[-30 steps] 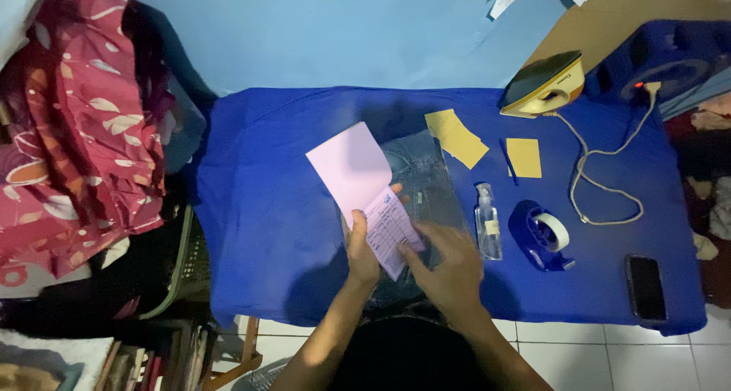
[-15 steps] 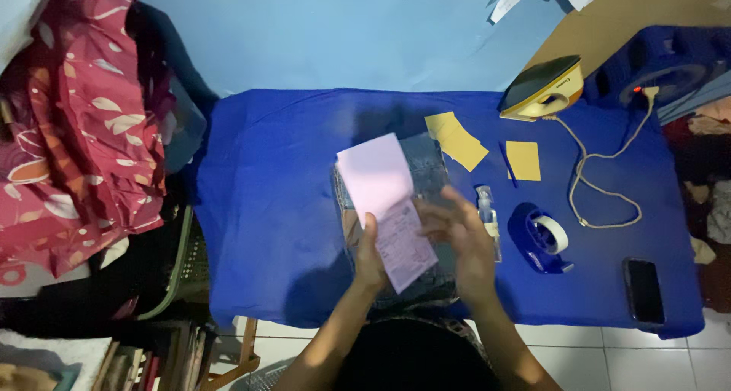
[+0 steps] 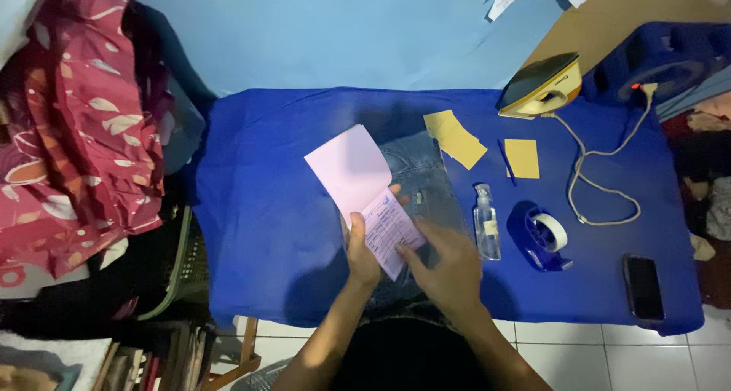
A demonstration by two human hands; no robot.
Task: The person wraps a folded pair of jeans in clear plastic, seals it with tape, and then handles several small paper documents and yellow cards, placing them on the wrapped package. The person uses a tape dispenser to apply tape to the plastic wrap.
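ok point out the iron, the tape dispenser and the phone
iron (image 3: pixel 542 82), head view, on its yellow body
tape dispenser (image 3: pixel 542 235), head view, on the tape roll
phone (image 3: pixel 643 286), head view, middle of its dark screen

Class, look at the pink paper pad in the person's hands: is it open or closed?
Open. The pink paper pad has its top sheet lifted away, baring a printed page below, pinched by the left hand.

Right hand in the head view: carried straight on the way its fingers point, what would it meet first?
The right hand points up-left, fingertips already at the pale pink paper slip that the left hand holds. That slip comes first; height above the blue-covered table is unclear.
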